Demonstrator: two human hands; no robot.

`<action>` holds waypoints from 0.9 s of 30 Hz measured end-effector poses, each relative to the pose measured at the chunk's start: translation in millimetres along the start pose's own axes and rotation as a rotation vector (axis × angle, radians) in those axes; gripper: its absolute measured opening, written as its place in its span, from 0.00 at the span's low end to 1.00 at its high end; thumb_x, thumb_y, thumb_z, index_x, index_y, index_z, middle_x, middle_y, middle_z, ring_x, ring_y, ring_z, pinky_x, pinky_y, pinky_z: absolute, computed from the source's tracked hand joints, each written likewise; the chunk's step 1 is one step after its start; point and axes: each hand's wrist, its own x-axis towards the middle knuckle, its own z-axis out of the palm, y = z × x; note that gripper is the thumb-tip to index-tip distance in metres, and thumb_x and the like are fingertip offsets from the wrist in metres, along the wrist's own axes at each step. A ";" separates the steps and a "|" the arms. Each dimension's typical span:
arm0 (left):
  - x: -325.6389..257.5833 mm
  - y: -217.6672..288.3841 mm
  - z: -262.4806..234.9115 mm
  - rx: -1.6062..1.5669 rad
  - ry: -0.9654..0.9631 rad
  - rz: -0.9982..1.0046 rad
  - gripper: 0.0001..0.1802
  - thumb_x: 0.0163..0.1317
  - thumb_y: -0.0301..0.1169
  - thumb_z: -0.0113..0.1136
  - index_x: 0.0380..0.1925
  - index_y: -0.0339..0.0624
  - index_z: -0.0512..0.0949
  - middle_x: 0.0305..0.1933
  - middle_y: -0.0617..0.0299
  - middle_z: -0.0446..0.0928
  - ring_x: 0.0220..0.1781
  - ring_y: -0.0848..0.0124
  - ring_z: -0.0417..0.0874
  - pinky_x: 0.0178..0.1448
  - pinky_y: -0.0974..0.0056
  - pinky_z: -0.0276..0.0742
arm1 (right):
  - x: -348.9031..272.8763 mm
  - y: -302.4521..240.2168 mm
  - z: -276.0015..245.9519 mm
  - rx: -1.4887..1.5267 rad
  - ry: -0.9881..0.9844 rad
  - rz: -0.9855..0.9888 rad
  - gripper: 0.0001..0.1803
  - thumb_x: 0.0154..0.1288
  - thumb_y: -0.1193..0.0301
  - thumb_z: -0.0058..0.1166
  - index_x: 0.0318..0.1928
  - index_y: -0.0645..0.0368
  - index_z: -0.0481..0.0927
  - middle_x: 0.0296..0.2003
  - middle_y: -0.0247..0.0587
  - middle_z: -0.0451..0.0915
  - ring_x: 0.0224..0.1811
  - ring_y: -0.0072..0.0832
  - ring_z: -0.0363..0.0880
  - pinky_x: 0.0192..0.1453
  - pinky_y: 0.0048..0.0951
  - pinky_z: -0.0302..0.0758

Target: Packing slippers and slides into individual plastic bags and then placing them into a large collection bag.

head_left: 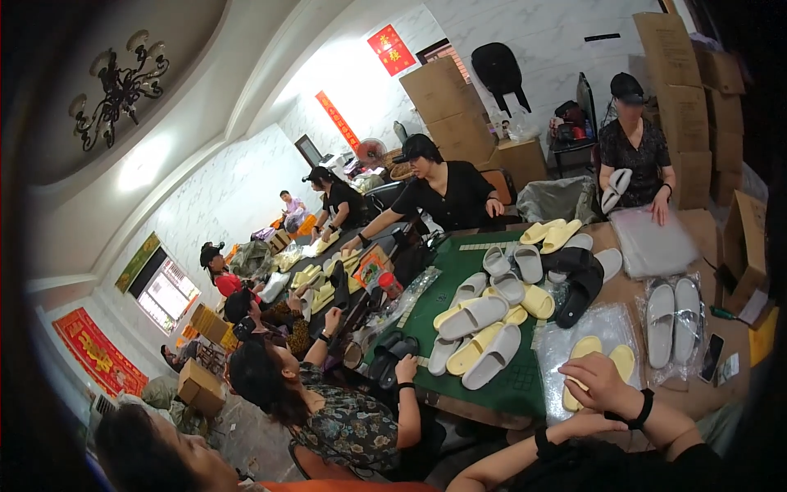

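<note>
My right hand [602,382] hovers over a pair of pale yellow slippers [620,361] on a stack of clear plastic bags [551,344]. Its fingers are loosely bent and apart, and nothing shows in them. My left hand [586,425] lies lower, crossing toward my right wrist and its black band [643,410]; its fingertips are hidden there, so I cannot tell whether they grip the band. To the right of the yellow pair, grey slippers [661,324] lie in a clear bag. Left of the bags is a heap of grey and yellow slippers [492,357].
A green mat [443,283] covers part of the table. Black slippers [580,291] lie beyond the bags. A phone [711,357] and an open carton [744,246] are at the right. Across the table a person [635,143] holds a slipper beside stacked clear bags [653,242]. Other people work along the left.
</note>
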 end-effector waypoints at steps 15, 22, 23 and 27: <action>74.8 -174.7 -6.0 0.257 0.184 0.137 0.34 0.54 0.46 0.60 0.52 0.31 0.66 0.56 0.43 0.67 0.57 0.55 0.69 0.58 0.59 0.65 | -93.8 64.5 48.1 -0.152 -0.284 0.508 0.11 0.53 0.65 0.52 0.35 0.57 0.78 0.31 0.45 0.77 0.35 0.41 0.76 0.39 0.38 0.72; 65.7 -235.9 -13.6 0.432 0.439 0.075 0.19 0.56 0.35 0.55 0.47 0.39 0.73 0.45 0.45 0.74 0.49 0.51 0.74 0.53 0.56 0.69 | -230.6 122.8 83.7 -0.336 -0.607 0.882 0.15 0.52 0.63 0.46 0.40 0.53 0.76 0.34 0.48 0.77 0.36 0.46 0.77 0.38 0.47 0.73; 66.4 -238.2 -13.1 0.602 0.395 0.066 0.20 0.56 0.35 0.55 0.46 0.36 0.72 0.47 0.44 0.73 0.49 0.50 0.73 0.53 0.55 0.69 | -235.1 122.1 85.4 -0.315 -0.589 0.948 0.15 0.52 0.64 0.46 0.40 0.53 0.76 0.35 0.48 0.77 0.36 0.47 0.76 0.38 0.48 0.73; 73.9 -267.0 -3.6 0.777 0.423 0.085 0.24 0.54 0.39 0.56 0.51 0.42 0.71 0.51 0.41 0.68 0.52 0.46 0.70 0.55 0.50 0.67 | -219.7 120.3 93.3 -0.311 -0.607 1.016 0.16 0.51 0.66 0.46 0.42 0.52 0.75 0.36 0.51 0.76 0.39 0.48 0.76 0.39 0.49 0.72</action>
